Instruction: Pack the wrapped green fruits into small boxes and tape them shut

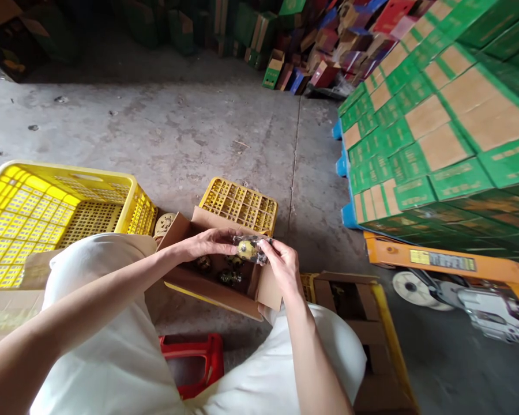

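Note:
Above an open cardboard box [214, 293], both hands hold a yellowish-green round fruit [247, 249] in a clear plastic wrapper with dark printing. My left hand [211, 242] has its fingers closed on the wrapper's left end. At the right end, my right hand [281, 259] pinches the plastic between thumb and fingers. Down in the box lie a few more wrapped pieces [231, 276], dark and partly hidden by my left arm. The kind of fruit is not clear.
A large yellow crate [132, 202] stands at left. Beyond the box is an upturned yellow crate [237, 204]. A red stool [214, 363] sits between my legs, with more cardboard [372, 331] at right. Green cartons [415, 155] are stacked on a blue pallet beside an orange pallet jack [398, 252].

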Demonstrator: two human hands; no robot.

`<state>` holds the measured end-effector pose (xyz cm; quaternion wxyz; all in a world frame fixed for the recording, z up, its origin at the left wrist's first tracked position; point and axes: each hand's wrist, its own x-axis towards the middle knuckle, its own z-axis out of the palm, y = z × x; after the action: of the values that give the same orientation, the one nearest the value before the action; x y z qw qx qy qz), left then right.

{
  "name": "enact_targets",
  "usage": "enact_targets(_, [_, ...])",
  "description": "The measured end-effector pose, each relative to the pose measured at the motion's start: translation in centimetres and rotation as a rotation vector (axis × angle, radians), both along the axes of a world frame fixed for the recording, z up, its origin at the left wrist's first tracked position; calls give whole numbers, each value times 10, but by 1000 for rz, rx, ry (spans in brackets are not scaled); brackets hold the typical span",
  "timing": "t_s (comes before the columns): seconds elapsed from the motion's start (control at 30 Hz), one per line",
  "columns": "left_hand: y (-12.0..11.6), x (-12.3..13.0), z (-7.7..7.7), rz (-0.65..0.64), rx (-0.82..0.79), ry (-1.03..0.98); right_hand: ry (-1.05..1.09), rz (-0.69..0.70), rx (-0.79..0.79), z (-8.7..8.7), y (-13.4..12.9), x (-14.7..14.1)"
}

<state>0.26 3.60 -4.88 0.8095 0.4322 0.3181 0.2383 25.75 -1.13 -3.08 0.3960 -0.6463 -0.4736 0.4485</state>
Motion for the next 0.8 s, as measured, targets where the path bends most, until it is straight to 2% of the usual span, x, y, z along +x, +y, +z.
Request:
enact_targets(0.17, [-7, 8, -3, -58, 123, 43, 164, 57, -78, 8, -5, -11])
enact_targets(0.27, [-8, 9, 0, -96, 136, 61, 216, 94, -126, 11, -6, -14])
enact_targets(0.37, [-8, 7, 7, -154, 55, 49, 206, 81, -117, 11, -5, -11])
enact_targets(0.47, [-8, 6, 12, -133, -45, 28, 182, 73, -25, 11, -4, -6])
enact_targets(0.57, [-9, 7, 13, -146, -108, 8, 251, 196, 35, 14, -4, -5])
enact_targets(0.67, [-10, 7, 10, -223, -160, 9, 256, 292, -16, 16, -5, -9])
enact_targets(0.73, [-10, 7, 8, -253, -219, 24, 196, 268, -37, 15, -5, -11])
enact_targets(0.8, [-10, 6, 7, -221, -264, 19, 162, 189, -34, 12, -4, -12])
